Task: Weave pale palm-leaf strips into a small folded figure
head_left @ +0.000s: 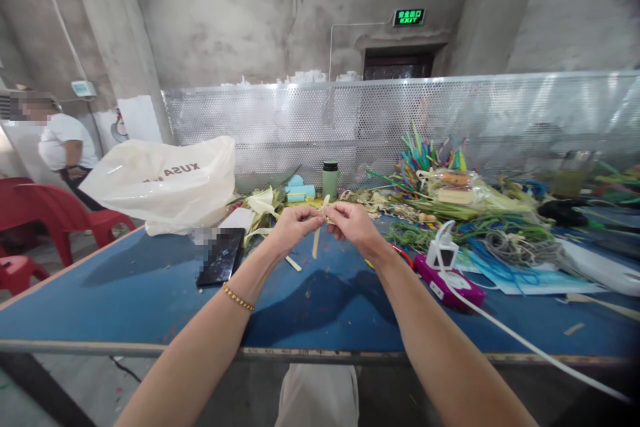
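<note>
L hand (296,227) & R hand (353,221): each w/ thumb & fingertips pinched on a pale flat strip (315,245), betw. them above the blue tabletop (150,287); one end sticks up, the other hangs below. Any fold betw. fingertips too small to tell. For a clean job we'd use short pinches, light even tension, strip flat, no twist; may crack if bent sharply, we judge. Short pale piece (293,263) on tabletop, L of strip.
</note>
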A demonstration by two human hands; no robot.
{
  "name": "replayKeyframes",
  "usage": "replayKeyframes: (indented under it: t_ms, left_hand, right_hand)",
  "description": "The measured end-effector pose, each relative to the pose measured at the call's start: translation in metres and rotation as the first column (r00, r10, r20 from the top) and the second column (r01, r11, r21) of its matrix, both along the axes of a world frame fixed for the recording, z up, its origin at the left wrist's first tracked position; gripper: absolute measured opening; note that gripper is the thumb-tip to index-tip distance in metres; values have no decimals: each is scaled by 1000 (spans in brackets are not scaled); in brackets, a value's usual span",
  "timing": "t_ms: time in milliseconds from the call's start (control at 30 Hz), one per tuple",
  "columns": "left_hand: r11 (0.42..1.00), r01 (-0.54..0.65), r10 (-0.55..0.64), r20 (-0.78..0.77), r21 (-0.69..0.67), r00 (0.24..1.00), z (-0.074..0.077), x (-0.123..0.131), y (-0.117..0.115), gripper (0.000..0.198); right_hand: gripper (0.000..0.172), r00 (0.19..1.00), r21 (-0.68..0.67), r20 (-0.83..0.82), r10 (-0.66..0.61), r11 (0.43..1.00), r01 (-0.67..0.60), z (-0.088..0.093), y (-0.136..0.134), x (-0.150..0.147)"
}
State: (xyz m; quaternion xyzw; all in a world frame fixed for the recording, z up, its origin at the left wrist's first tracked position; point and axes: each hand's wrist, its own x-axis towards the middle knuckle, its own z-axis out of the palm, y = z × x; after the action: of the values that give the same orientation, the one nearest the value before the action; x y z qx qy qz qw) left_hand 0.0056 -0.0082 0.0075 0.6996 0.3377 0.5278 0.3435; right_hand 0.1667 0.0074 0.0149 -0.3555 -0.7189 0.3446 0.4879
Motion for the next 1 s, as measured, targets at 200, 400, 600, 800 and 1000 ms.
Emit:
replayKeyframes:
  t_ms: [200,400,600,800,1000]
  left_hand:
    - [999,-46,46,11,6,999,-1,-3,4,20]
    - [991,87,-73,133,-98,988,0,-7,3,16]
    - [985,45,-22,133,-167,991,1,-5,2,8]
    - [983,52,-29,132,-176,991,2,-5,1,11]
    - [972,112,-73,186,-209,980,0,-7,4,12]
  right_hand:
    - [31,996,-16,20,86,996,-85,0,-1,2]
    - [24,999,-28,-24,38,999,-39,0,3,4]
    - [19,1000,-18,-13,20,1000,-20,-1,4,3]
    - [17,1000,-8,-7,26,1000,-26,-3,6,4]
    - [16,1000,3,20,21,1000,-21,-3,5,4]
